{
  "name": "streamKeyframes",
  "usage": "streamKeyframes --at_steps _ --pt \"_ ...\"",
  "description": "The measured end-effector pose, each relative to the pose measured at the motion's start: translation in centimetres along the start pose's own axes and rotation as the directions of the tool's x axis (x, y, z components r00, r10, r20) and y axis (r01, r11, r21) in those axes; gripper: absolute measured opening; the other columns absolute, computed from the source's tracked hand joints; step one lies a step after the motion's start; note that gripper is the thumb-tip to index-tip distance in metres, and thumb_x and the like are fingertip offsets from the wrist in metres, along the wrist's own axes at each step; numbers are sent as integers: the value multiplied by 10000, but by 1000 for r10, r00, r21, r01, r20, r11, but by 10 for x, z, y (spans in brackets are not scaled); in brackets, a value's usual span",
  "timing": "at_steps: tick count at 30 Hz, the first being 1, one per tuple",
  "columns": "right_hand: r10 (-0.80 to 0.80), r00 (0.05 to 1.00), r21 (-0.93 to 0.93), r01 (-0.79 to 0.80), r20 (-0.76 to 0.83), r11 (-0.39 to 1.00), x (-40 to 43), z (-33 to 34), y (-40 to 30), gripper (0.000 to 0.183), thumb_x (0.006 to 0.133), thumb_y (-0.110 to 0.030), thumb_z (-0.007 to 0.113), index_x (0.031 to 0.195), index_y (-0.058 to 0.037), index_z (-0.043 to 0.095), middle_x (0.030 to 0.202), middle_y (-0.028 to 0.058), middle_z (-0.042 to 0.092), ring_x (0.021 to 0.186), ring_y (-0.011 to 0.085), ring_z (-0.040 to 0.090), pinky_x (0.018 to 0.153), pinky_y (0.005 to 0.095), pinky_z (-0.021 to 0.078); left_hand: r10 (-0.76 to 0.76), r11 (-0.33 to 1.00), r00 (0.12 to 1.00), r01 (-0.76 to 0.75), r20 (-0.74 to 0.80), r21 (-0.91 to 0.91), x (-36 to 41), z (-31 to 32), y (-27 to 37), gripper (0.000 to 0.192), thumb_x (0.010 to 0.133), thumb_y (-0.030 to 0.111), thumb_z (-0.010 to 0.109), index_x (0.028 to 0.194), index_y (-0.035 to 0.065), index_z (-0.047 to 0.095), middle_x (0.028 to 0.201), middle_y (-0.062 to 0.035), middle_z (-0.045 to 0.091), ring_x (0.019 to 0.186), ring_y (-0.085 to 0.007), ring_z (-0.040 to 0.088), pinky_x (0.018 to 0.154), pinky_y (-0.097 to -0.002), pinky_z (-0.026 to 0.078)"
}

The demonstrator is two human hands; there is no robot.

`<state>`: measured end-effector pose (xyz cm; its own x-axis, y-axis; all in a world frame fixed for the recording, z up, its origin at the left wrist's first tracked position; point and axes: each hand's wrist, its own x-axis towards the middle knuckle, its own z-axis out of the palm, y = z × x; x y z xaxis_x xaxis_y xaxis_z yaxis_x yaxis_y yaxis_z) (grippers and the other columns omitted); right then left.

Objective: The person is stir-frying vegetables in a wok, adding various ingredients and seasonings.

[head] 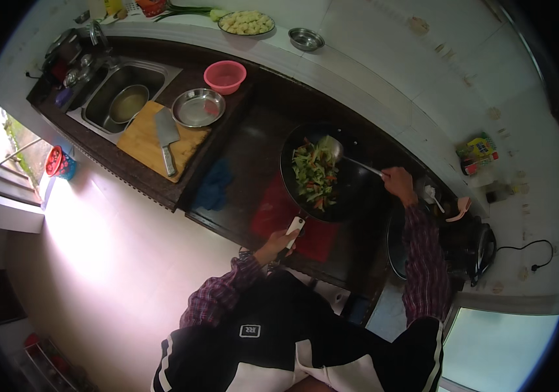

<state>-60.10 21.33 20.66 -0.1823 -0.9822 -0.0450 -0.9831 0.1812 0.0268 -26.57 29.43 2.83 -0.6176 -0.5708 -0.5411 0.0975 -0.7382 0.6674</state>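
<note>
A dark wok [353, 196] holds chopped green vegetables [315, 171] with orange-red strips among them, heaped toward its left side. My left hand [278, 244] is closed around the wok's white-topped handle [295, 225] at the near rim. From the right, my right hand [399, 183] grips the shaft of a metal ladle [365, 165]. The ladle's bowl lies against the upper edge of the vegetables, which partly hide it. Under the wok, a red cloth or mat [316, 245] shows on the dark surface.
Left of the wok lie a blue cloth [214, 186] and a wooden cutting board [137, 134] bearing a cleaver [167, 132]. A steel plate [198, 108], pink bowl [224, 77] and sink [154, 73] are beyond. A black electric appliance [478, 250] stands right, near a pink utensil [461, 208].
</note>
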Motion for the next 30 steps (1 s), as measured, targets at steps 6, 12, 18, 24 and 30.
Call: streamKeyframes --at_steps 6,12,18,24,30 --pt "-430 899 -354 431 85 830 -11 -44 -55 281 721 -138 594 1002 -126 606 729 122 575 640 256 590 570 353 469 -57 998 997 58 -60 6 2 -1 2 323 852 354 535 872 33 517 624 -45 527 471 -104 485 393 -245 367" --pt "-465 885 -406 429 10 807 -59 -78 -45 274 685 -100 606 959 -106 617 694 120 563 629 253 589 545 347 464 -55 998 997 55 -59 5 2 0 4 306 854 342 537 873 38 519 628 -38 527 475 -100 486 395 -238 371" --pt "-191 928 -250 277 320 928 -11 -59 34 100 761 -114 549 811 -65 620 554 106 556 519 216 578 441 337 430 -49 999 998 49 -39 -12 -3 3 7 308 856 343 532 866 35 521 633 -36 527 473 -98 485 397 -231 372" --pt "-171 566 564 -650 806 509 -37 24 53 117 801 -167 549 773 -54 568 522 30 488 368 82 421 312 221 306 -14 1000 999 14 -37 2 -6 2 8 318 855 344 534 876 27 525 640 -39 530 481 -100 486 393 -236 368" --pt "278 886 727 -463 370 507 -99 96 -2 246 784 -198 577 962 -35 619 593 75 570 436 151 515 393 269 395 -40 999 998 40 -39 1 -4 3 7 302 861 327 527 886 26 529 640 -44 528 483 -105 484 394 -240 369"
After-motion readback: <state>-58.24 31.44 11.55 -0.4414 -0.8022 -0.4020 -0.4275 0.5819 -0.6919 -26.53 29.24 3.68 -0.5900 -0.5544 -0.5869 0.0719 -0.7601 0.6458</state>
